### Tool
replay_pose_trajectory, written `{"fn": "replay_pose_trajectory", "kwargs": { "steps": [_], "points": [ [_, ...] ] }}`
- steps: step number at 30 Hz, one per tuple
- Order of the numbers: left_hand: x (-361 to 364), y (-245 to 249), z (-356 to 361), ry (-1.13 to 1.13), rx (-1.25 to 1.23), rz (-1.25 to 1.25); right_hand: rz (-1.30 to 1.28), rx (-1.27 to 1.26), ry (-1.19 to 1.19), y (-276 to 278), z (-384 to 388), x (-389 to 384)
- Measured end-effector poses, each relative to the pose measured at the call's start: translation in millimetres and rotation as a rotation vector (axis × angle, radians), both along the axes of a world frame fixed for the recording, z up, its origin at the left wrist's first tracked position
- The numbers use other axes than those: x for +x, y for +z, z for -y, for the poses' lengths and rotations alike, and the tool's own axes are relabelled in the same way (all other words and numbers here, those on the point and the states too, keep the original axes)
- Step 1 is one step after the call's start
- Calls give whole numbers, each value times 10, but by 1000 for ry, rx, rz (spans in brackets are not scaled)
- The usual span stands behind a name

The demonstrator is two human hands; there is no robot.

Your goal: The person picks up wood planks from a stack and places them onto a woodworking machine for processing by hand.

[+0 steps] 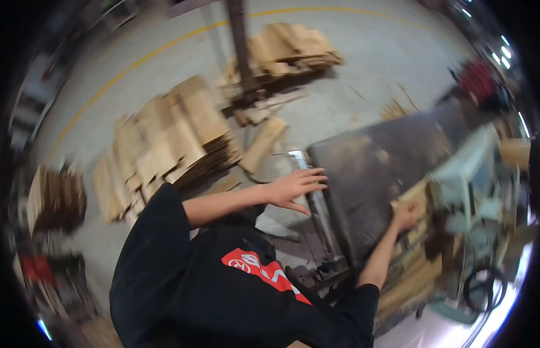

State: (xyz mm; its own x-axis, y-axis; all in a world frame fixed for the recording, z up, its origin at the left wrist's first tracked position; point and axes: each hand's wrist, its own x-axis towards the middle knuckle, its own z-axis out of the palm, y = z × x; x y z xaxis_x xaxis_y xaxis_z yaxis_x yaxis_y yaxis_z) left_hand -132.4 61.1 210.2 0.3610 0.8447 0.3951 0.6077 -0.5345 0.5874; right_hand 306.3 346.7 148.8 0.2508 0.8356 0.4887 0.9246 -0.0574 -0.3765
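My left hand (296,187) is open, its fingers spread, over the near edge of a dark, flat machine table (380,165). It holds nothing. My right hand (407,215) is closed at a pale wooden board (414,194) beside the pale green machine (464,174); the fingers are partly hidden and blurred. More wooden pieces (412,264) lie along the machine's side, below that hand. A metal rail (322,214) runs along the table's edge, just under my left hand.
Stacks of wooden boards stand on the floor: a large one (159,139), one behind a dark post (241,52), and one far left (56,200). A loose board (264,145) lies near the table. A person in red (477,81) is beyond its far end. A black handwheel (484,289) sits low right.
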Motion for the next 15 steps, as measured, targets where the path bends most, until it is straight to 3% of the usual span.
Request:
{"fn": "replay_pose_trajectory", "kwargs": {
  "steps": [4, 6, 7, 8, 9, 10, 12, 15],
  "points": [
    [-1252, -342, 2125, 689, -167, -150, -1, 15, 89, 74, -167, 92],
    [-1639, -557, 3190, 1125, -464, -173, 117, -78, 168, 217, -87, -36],
    [-1830, -749, 3624, 1335, -700, -125, 69, -181, 187, 409, 62, -270],
    [-1964, -982, 3981, 1574, -775, -23, 30, -288, 202, 566, 291, -459],
    [-2086, -968, 4187, 1711, -907, 101, 51, -128, 311, 525, 457, -610],
    [-2250, -1333, 4444, 1840, -926, 156, 73, 26, 419, 431, 624, -689],
    [-2469, -1363, 4444, 1887, -983, 414, 38, 47, 492, 668, 1377, -1262],
    [-2868, -1857, 4245, 1924, -836, 511, 85, 160, 685, 953, 2359, -2122]
  ]
}}
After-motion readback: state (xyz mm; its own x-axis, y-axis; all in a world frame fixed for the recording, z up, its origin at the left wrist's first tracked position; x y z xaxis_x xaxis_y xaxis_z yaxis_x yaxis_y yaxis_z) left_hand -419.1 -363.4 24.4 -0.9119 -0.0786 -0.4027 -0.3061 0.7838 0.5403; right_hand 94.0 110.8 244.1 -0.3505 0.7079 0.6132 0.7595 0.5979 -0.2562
